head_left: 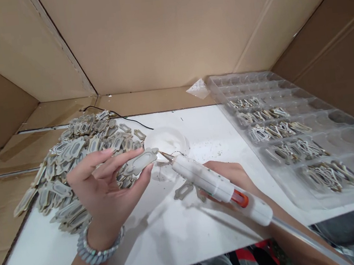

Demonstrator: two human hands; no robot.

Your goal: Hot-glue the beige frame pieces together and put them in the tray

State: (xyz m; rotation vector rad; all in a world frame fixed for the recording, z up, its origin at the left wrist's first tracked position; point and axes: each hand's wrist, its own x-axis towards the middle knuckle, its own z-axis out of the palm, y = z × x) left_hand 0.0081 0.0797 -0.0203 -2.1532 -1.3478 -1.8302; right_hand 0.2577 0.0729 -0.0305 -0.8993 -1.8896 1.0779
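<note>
Two hands occupied: left hand [110,192] pinches a metal plate [140,162] near the white dish [182,134], right hand [234,175] grips the pen tool [203,176]; best keep plate steady, tip [165,155] light.

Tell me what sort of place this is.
Probably a small-parts work area walled with cardboard: a heap of frame-shaped pieces, a clear compartmented tray, and a white pen-like tool in the right hand.
</note>
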